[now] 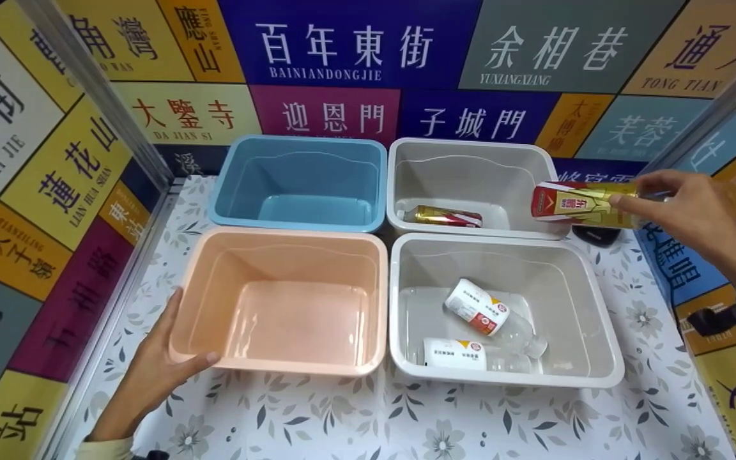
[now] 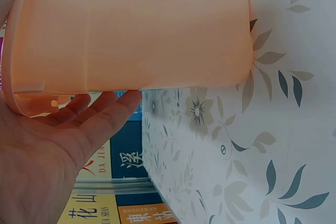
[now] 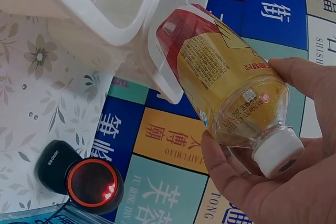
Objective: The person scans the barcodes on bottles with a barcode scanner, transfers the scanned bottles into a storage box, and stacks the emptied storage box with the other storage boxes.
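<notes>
My right hand [image 1: 694,211] holds a plastic drink bottle [image 1: 585,203] with a red and gold label on its side, over the right edge of the far grey bin [image 1: 470,150]. In the right wrist view, the bottle's white cap [image 3: 278,151] points toward the palm and its red base toward the bin rim. A similar bottle [image 1: 448,216] lies in that far grey bin. My left hand [image 1: 157,364] grips the near left corner of the peach bin [image 1: 304,300], thumb over the front rim and fingers along the outer side wall [image 2: 136,30].
A blue bin [image 1: 304,185] stands behind the peach one. The near grey bin [image 1: 508,377] holds two clear bottles with white labels [image 1: 480,306]. A black device with a red-lit ring [image 3: 93,182] sits beside the far grey bin. Sign-covered walls [image 1: 342,51] enclose the flower-patterned table [image 1: 317,421].
</notes>
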### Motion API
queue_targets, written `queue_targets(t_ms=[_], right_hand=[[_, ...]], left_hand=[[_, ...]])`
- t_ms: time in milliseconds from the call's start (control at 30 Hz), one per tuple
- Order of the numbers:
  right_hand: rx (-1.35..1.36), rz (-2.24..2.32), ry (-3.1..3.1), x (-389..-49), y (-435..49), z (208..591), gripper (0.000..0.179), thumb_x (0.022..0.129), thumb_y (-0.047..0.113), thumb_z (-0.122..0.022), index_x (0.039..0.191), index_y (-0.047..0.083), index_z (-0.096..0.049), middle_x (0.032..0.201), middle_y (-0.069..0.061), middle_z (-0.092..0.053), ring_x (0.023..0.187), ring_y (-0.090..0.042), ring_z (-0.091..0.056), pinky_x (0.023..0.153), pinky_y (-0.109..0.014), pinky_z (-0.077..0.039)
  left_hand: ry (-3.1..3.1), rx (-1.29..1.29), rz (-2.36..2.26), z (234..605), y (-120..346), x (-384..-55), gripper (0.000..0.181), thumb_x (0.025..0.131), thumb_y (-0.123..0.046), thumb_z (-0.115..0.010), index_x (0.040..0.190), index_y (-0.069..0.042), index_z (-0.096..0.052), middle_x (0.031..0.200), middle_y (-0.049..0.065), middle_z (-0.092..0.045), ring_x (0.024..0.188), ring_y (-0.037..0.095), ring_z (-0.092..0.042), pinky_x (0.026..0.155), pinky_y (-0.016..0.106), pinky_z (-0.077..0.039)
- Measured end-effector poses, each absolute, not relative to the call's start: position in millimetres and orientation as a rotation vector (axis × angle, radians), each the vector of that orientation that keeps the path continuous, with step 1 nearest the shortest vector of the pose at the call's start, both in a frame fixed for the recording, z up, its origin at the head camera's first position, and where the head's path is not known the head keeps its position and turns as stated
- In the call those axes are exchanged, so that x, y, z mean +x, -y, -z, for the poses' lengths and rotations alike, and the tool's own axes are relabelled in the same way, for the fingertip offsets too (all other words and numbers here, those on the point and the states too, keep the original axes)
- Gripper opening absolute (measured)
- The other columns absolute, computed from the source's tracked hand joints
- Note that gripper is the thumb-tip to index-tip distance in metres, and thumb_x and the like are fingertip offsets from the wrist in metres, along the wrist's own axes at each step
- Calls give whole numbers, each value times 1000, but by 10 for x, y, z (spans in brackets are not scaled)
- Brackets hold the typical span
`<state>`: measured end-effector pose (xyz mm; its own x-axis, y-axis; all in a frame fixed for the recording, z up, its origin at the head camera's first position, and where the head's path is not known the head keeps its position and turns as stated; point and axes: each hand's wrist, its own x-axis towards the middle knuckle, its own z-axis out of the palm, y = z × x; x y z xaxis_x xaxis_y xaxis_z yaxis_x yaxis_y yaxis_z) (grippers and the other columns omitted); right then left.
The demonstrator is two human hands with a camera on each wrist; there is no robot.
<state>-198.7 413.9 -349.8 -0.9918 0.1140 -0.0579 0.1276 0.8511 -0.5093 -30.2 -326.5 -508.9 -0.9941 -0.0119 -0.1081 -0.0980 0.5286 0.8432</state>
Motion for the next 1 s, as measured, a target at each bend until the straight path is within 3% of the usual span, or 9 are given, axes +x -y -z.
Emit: queue_targets(t_ms=[367, 767, 1000], right_hand=[[158, 807, -2956, -2105, -4026, 3529, 94, 101, 68, -69, 151, -9, -54, 144, -37, -53, 125, -52, -48, 65, -6, -36], [44, 876, -2873, -2227, -3901, 3601, 90, 102, 64, -71, 154, -6, -52, 145, -34, -56, 120, -45, -56, 66, -13, -52], [1, 866, -2883, -2318, -3814, 3668, 86, 102, 63, -72, 150, -6, -57, 142, -33, -59, 120, -44, -55, 69, -9, -46]], left_hand=[[-2658, -105, -1481, 5099, 3273, -307, 131, 89, -25, -93, 178, -36, 3, 181, 25, -15, 145, 50, -47, 118, 75, -35], [-2654, -103, -1492, 5085, 3264, -299, 131, 88, -25, -94, 178, -36, 2, 181, 25, -16, 145, 50, -48, 118, 74, -35], [-2636, -106, -1514, 5087, 3259, -308, 131, 89, -25, -94, 178, -36, 2, 182, 21, -14, 148, 46, -44, 120, 72, -32]])
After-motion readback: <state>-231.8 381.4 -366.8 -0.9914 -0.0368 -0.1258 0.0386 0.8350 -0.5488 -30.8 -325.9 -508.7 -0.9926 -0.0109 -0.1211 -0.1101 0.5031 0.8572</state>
